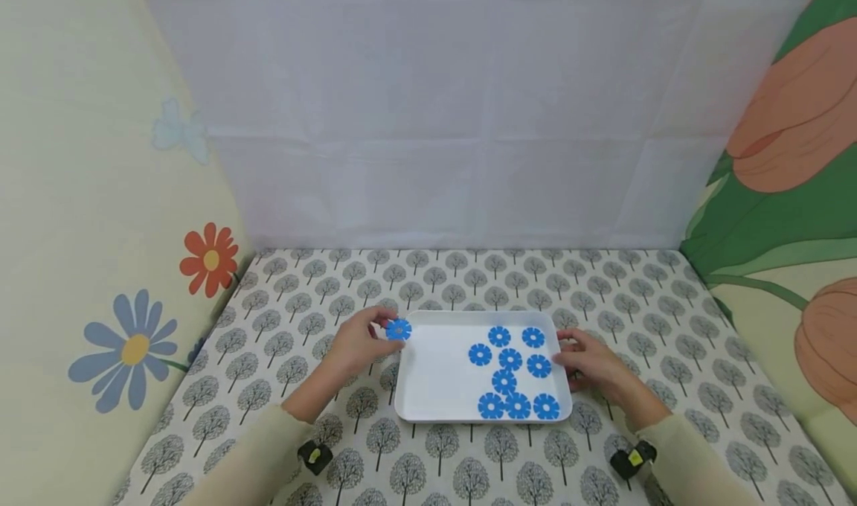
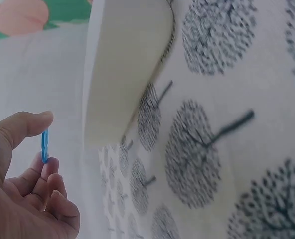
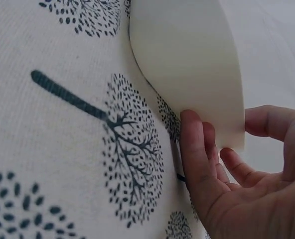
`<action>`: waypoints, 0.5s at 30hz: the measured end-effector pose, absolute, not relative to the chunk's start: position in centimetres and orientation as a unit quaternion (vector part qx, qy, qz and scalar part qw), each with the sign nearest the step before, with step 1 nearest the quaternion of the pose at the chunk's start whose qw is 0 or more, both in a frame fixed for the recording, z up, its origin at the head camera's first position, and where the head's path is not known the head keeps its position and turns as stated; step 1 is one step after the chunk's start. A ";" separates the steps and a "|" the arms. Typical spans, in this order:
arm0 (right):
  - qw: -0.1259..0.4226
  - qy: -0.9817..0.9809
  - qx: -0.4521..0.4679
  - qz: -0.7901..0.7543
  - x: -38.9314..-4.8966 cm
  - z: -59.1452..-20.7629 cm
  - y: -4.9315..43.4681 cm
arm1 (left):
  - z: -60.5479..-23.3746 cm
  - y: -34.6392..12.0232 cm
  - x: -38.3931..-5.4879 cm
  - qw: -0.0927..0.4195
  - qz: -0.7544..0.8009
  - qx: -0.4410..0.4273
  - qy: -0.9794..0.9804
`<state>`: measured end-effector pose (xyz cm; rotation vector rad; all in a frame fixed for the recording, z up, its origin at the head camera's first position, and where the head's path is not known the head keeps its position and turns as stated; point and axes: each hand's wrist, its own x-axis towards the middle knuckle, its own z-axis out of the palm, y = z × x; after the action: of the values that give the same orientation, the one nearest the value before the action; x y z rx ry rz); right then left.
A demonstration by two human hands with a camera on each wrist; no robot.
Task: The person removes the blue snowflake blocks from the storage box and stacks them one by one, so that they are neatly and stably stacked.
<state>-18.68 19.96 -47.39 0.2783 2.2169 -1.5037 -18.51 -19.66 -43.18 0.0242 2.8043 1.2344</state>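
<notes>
My left hand (image 1: 359, 342) pinches a blue notched plastic disc (image 1: 398, 330) between thumb and fingertips at the tray's left back corner. In the left wrist view the disc (image 2: 45, 146) appears edge-on, with the other fingers curled loosely below it. The white rectangular tray (image 1: 435, 372) lies on the table with several more blue discs (image 1: 510, 359) spread over its right half; some of them overlap at the front. At the tray's right side, my right hand (image 1: 592, 362) holds the wall, the thumb at the rim and the fingers along the outside (image 3: 197, 154).
Under the tray is a cloth (image 1: 442, 472) printed with grey trees. A white sheet (image 1: 442, 119) hangs behind the table. Flower-printed panels stand at the left (image 1: 60, 216) and right (image 1: 797, 223). Each wrist wears a dark strap device.
</notes>
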 end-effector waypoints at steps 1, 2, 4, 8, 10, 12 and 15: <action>0.224 0.801 0.103 -0.546 -18.7 -47.4 20.0 | -43.3 -20.1 -18.6 0.039 0.405 0.002 0.913; 0.224 0.799 0.106 -0.547 -18.8 -47.4 20.0 | -43.4 -20.5 -18.6 0.040 0.407 -0.007 0.912; 0.228 0.798 0.106 -0.547 -18.8 -47.4 20.0 | -43.7 -21.3 -18.8 0.042 0.407 -0.022 0.912; 0.233 0.796 0.108 -0.549 -18.9 -47.4 20.1 | -44.3 -22.7 -19.1 0.049 0.405 -0.045 0.912; 0.236 0.793 0.108 -0.551 -18.9 -47.3 20.1 | -44.6 -23.3 -19.3 0.051 0.406 -0.049 0.911; 0.239 0.791 0.108 -0.553 -18.8 -47.3 20.1 | -45.0 -23.7 -19.4 0.054 0.406 -0.056 0.911; 0.239 0.790 0.106 -0.555 -18.8 -47.2 20.1 | -45.5 -24.3 -19.6 0.055 0.403 -0.062 0.911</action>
<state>-18.85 20.11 -47.17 0.2910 2.1623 -1.5207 -19.63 -24.30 -45.46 -0.1888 2.7676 1.2244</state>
